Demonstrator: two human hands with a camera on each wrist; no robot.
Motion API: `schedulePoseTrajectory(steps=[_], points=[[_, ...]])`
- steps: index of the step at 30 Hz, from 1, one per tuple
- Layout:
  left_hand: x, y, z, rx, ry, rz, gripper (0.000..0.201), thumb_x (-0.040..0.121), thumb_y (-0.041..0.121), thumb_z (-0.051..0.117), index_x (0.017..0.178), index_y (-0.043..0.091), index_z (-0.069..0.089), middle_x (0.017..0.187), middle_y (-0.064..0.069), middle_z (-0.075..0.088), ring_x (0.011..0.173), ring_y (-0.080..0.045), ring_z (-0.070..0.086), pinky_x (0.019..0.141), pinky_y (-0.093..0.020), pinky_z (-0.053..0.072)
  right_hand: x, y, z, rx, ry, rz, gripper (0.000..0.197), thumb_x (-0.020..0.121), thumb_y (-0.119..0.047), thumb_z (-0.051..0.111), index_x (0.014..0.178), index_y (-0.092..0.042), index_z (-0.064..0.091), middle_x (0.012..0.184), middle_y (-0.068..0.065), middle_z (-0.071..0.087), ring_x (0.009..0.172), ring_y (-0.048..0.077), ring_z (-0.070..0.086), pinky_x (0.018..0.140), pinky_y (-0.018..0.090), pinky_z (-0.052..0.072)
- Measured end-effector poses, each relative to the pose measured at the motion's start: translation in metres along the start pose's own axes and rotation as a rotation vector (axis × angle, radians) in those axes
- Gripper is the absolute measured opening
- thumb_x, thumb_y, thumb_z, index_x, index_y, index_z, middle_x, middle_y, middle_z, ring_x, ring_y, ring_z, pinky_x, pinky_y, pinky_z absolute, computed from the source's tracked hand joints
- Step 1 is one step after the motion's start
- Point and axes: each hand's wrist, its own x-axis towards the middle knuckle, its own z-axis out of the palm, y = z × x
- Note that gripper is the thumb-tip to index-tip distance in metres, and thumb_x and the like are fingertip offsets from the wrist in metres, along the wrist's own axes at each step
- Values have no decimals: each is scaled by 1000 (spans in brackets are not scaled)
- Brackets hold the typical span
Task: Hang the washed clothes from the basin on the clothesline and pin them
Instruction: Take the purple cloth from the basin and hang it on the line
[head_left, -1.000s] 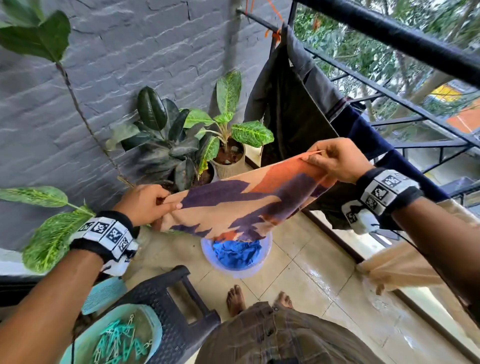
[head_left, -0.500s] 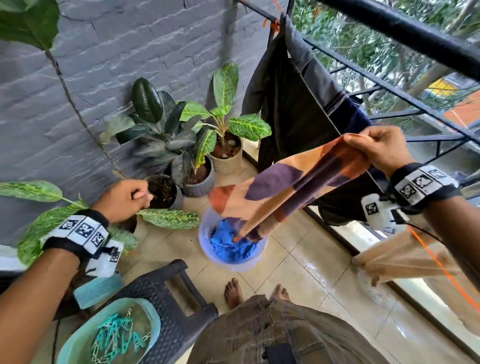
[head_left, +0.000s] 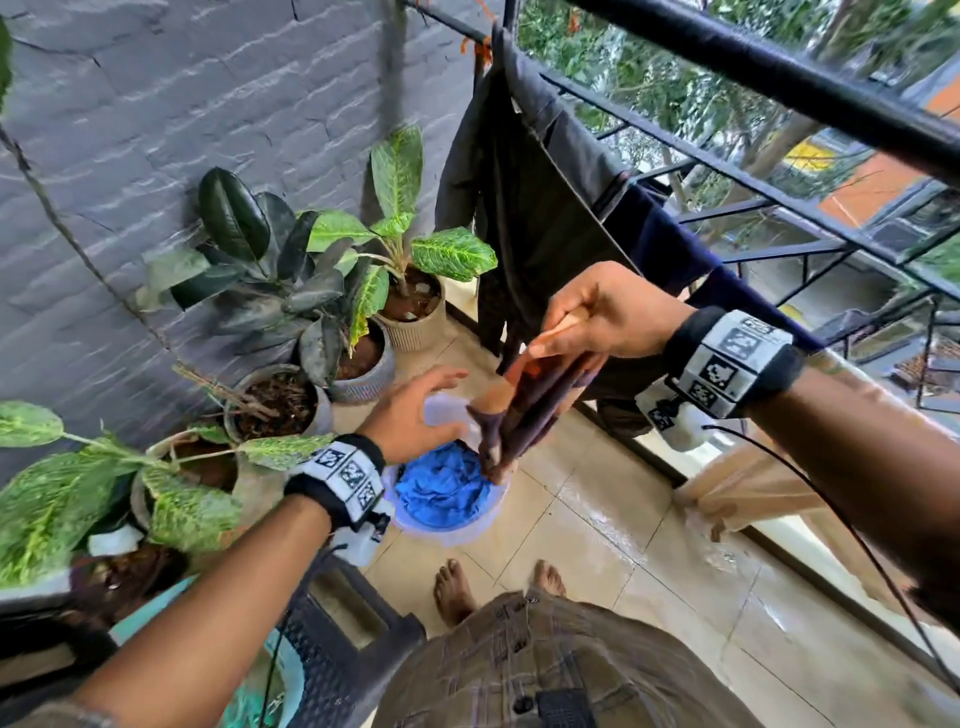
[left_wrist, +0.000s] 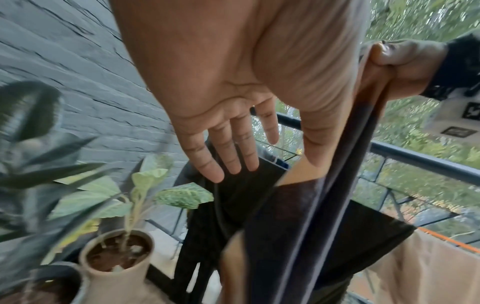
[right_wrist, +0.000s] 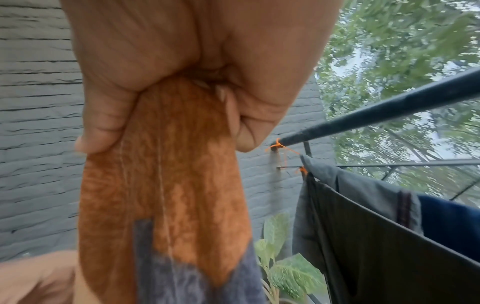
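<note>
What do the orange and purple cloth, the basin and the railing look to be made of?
Cloth: woven fabric with a slightly fuzzy, matte face; it hangs limp in folds from the right hand. Basin: likely plastic, translucent pale violet wall. Railing: probably painted metal, a dark, round, smooth bar. The left hand touches none.

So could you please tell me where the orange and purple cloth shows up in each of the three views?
Head: the cloth hangs at centre from the right hand, above the basin.
Left wrist: it runs down the right of centre, beside the open left hand.
Right wrist: it fills the centre, gripped from above.
Shared landmark: the dark clothes on the line.
</note>
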Motion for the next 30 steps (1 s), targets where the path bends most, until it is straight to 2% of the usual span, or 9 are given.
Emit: schedulePoseTrajectory(steps=[3,6,8,11,17,21,24,27,30], points=[[7,28,15,-28,-4,45,54,74,39,83,119,44,53,115,20,64,109,5,59,87,-15,46,0,-13,0,-73,-21,-57,21,75,-36,83,76,-17,74,70,3,72,66,25,72,62,44,61],[3,37,23,140,34,69,18,87,44,68,81,39,52,75,14,60,79,-9,62,66,-28,44,0,-22,-6,-216,20,-171,22,78,-34,82,85,-14,78,78,-2,73,72,12,70,69,29,57],[-2,35,20,223,76,53,28,92,49,57,69,35,48,62,9,51,73,-24,60,62,-35,43,0,-19,-14,-322,46,-208,18,78,-35,81,89,-20,79,80,-9,71,73,6,67,67,23,52],[-10,35,5,274,119,72,37,89,54,49,62,29,45,55,7,46,66,-25,55,59,-36,39,5,-4,-21,-536,166,-165,16,79,-41,78,92,-32,79,83,-11,60,73,8,59,65,30,49],[-21,62,5,201,43,126,41,90,49,43,70,17,59,55,3,51,56,-13,51,55,-32,34,25,22,22,-583,426,121,21,84,-46,68,101,-37,76,97,3,43,91,23,49,71,39,50],[-26,71,30,-63,-225,97,19,95,28,49,93,14,60,94,-8,72,93,-25,67,84,-42,54,38,15,47,-537,476,148,19,91,-39,63,107,-39,74,98,0,40,91,19,44,65,30,36],[-28,75,34,-249,-395,56,22,98,-2,42,115,3,55,120,-8,66,115,-15,60,99,-28,45,42,10,56,-294,478,118,22,94,-33,61,111,-33,74,88,-7,50,82,8,51,68,24,37],[-25,72,22,98,-377,154,21,88,2,40,101,5,56,96,-10,65,89,-23,57,76,-31,44,39,9,60,67,441,88,19,95,-24,62,107,-21,76,75,-19,66,72,-2,62,69,16,44],[-22,70,2,523,-158,336,42,75,19,36,103,24,66,99,-1,70,87,-23,60,74,-28,50,32,7,66,333,333,21,20,96,-10,59,110,-5,73,79,-15,70,73,-4,60,74,16,50]])
